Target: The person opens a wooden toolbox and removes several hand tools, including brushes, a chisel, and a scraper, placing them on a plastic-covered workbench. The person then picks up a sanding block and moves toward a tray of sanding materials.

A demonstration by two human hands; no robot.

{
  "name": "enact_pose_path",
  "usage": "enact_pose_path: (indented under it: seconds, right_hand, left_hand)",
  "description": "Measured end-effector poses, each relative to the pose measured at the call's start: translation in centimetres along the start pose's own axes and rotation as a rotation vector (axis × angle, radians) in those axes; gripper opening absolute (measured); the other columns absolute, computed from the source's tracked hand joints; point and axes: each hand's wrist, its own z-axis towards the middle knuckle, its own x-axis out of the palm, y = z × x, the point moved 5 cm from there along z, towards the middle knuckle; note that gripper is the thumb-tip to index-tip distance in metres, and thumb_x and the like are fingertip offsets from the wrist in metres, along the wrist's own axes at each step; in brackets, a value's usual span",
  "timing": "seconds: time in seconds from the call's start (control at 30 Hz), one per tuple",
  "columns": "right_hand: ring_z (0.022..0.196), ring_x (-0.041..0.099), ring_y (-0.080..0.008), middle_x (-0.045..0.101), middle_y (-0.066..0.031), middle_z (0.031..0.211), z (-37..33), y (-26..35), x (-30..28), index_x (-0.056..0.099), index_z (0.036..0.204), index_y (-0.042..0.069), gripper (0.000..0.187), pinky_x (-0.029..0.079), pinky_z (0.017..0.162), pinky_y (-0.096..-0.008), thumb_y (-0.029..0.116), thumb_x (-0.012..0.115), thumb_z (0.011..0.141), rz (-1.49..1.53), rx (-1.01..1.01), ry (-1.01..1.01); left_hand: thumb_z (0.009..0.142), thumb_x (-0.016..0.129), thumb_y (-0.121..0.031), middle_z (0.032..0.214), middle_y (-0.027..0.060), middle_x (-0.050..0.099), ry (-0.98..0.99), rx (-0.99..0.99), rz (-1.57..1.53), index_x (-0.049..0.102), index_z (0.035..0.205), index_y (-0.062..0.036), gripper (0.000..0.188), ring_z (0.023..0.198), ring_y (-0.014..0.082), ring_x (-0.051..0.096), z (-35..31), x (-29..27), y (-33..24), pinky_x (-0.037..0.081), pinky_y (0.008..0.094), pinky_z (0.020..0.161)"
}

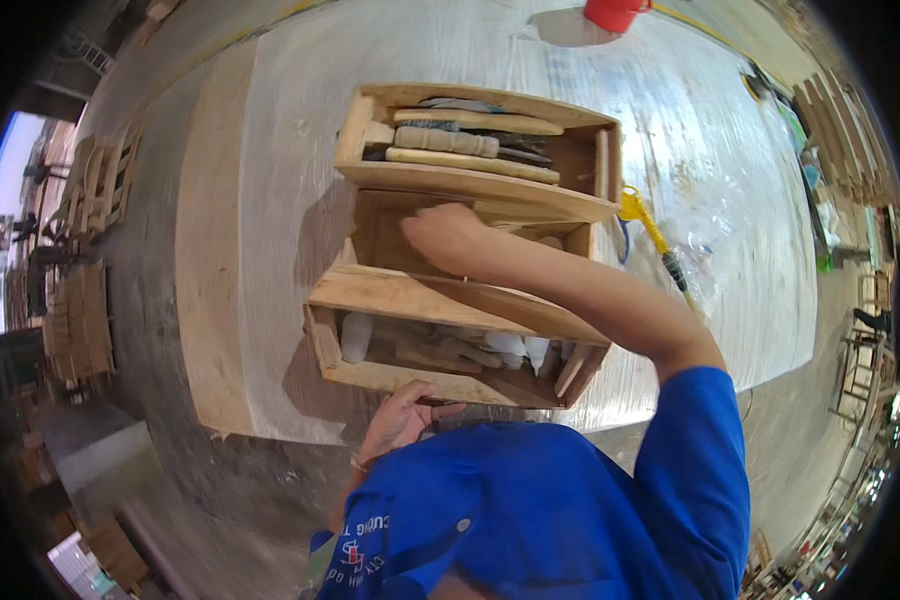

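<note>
Tan, open-topped wooden middle box [378, 235] has the curled right hand [445, 240] inside; can't tell if it's pinching anything. Left hand [398, 422], fingers parted, is up against the long pale-wood near box [370, 374], probably steadying it.

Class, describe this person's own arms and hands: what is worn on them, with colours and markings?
A short blue sleeve, no marking visible, ends near the right elbow, leaving the forearm bare. The right hand and left hand are gloveless. A thin band seems to circle the left wrist. The blue shirt hides most of the left arm.
</note>
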Motion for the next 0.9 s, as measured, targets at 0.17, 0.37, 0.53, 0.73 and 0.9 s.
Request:
enact_pose_path:
  seconds: [0.17, 0.37, 0.53, 0.73, 0.9]
  right_hand:
    - [0.087, 0.064, -0.0294, 0.065, -0.0170, 0.094, 5.4, -0.8, 5.5, 0.067, 0.089, 0.002, 0.019, 0.052, 0.072, -0.0398, 0.007, 0.057, 0.073, -0.027, 0.175, 0.151]
    - [0.087, 0.060, -0.0357, 0.062, -0.0192, 0.092, 2.4, -1.9, 2.1, 0.058, 0.089, 0.000, 0.017, 0.048, 0.073, -0.0434, 0.008, 0.055, 0.074, 0.186, 0.230, -0.002]
    - [0.067, 0.054, -0.0182, 0.056, -0.0086, 0.076, -12.8, -1.9, -10.4, 0.054, 0.085, 0.000, 0.010, 0.044, 0.062, -0.0315, 0.006, 0.058, 0.079, 0.544, 0.147, -0.258]
    - [0.081, 0.060, -0.0300, 0.061, -0.0154, 0.081, -44.3, -8.8, -10.1, 0.062, 0.078, 0.003, 0.018, 0.046, 0.070, -0.0399, 0.020, 0.054, 0.081, -0.450, 1.367, 0.349]
    - [0.092, 0.061, -0.0255, 0.061, -0.0121, 0.104, -40.1, -3.8, -13.8, 0.062, 0.101, 0.006, 0.020, 0.048, 0.075, -0.0342, 0.010, 0.055, 0.083, -0.288, 1.183, -0.115]
  left_hand:
    - [0.085, 0.050, -0.011, 0.108, 0.0178, 0.058, 0.033, 0.116, 0.056, 0.048, 0.110, 0.0046, 0.030, 0.096, 0.0272, 0.060, -0.2, 0.6, -0.2, 0.052, 0.0407, 0.084]
    - [0.083, 0.049, -0.010, 0.108, 0.0185, 0.056, -0.050, 0.041, 0.053, 0.047, 0.111, 0.0041, 0.031, 0.094, 0.0273, 0.060, -0.1, 0.3, 0.1, 0.052, 0.0401, 0.082]
    - [0.086, 0.048, -0.008, 0.102, 0.0159, 0.060, -0.038, 0.102, 0.039, 0.052, 0.105, 0.0043, 0.023, 0.094, 0.0246, 0.060, -0.6, 0.6, -0.4, 0.051, 0.0384, 0.084]
    - [0.086, 0.049, -0.012, 0.110, 0.0184, 0.056, 0.062, 0.107, 0.120, 0.048, 0.112, 0.0049, 0.030, 0.100, 0.0288, 0.058, -1.3, 2.2, -0.9, 0.048, 0.0425, 0.087]
    - [0.088, 0.048, -0.016, 0.113, 0.0193, 0.055, 0.187, 0.167, 0.110, 0.045, 0.116, 0.0055, 0.036, 0.103, 0.0296, 0.057, -1.0, 3.0, -1.9, 0.047, 0.0444, 0.089]
